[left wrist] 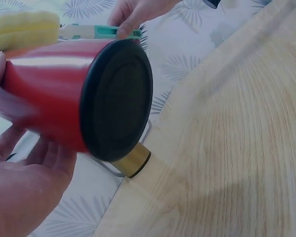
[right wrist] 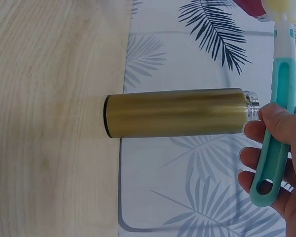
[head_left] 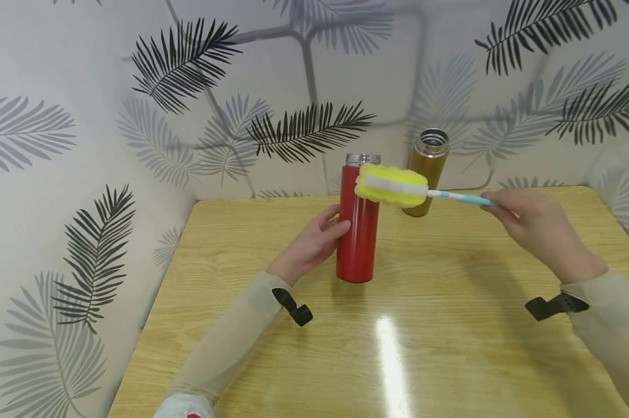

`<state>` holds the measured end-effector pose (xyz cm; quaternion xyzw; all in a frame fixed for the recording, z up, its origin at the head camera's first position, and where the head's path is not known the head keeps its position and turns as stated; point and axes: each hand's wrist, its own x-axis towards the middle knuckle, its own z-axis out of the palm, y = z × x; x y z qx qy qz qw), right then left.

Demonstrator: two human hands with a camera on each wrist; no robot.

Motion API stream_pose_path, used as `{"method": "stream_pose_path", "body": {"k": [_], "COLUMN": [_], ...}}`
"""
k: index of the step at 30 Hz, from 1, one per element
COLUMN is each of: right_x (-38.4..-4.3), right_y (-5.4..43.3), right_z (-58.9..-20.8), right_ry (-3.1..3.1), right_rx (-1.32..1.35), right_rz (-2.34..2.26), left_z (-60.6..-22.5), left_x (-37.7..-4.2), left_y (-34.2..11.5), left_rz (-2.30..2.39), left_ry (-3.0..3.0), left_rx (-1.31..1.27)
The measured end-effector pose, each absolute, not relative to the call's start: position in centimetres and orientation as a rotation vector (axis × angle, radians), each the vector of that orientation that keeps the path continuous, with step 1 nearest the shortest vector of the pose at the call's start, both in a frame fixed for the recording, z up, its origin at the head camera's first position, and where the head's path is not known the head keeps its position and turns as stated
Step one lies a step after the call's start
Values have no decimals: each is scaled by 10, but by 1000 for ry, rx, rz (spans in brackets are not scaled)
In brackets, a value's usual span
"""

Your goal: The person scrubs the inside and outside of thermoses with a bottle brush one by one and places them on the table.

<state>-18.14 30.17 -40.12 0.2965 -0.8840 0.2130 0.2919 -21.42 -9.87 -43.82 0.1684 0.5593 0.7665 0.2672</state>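
Observation:
My left hand [head_left: 313, 241] grips a red thermos bottle [head_left: 357, 238] around its middle, holding it upright without a lid, its steel neck showing. The bottle's black base [left wrist: 119, 101] faces the left wrist camera, raised off the table. In my right hand [head_left: 536, 223] is a bottle brush, pinched by its turquoise-and-white handle [right wrist: 276, 123]. The brush's yellow sponge head [head_left: 393, 186] lies sideways and overlaps the red bottle's upper part in the head view. Behind the brush stands a gold thermos bottle [head_left: 424, 174], also open at the top; neither hand holds it.
A light wood-grain table [head_left: 231, 244] lies beneath both hands. At its back edge rises a pale wall [head_left: 346, 75] with a leaf pattern, close behind the gold bottle. Black straps [head_left: 293, 307] sit on both wrists.

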Motion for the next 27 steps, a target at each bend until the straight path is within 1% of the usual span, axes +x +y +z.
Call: {"method": "stream_pose_path", "body": {"k": [15, 22, 27], "right_x": [-175, -170, -168], "right_y": [299, 302, 303], "right_z": [-428, -439, -445], "right_ry": [-2380, -2397, -2386], "right_rx": [944, 1008, 1052], "right_rz": [585, 606, 605], "left_z": [-440, -435, -433], "left_x": [-217, -220, -220], "left_y": [-106, -108, -108], "left_rz": [2148, 2249, 2316], "left_ry": [1483, 1435, 1384], "left_rx": [377, 283, 278]}}
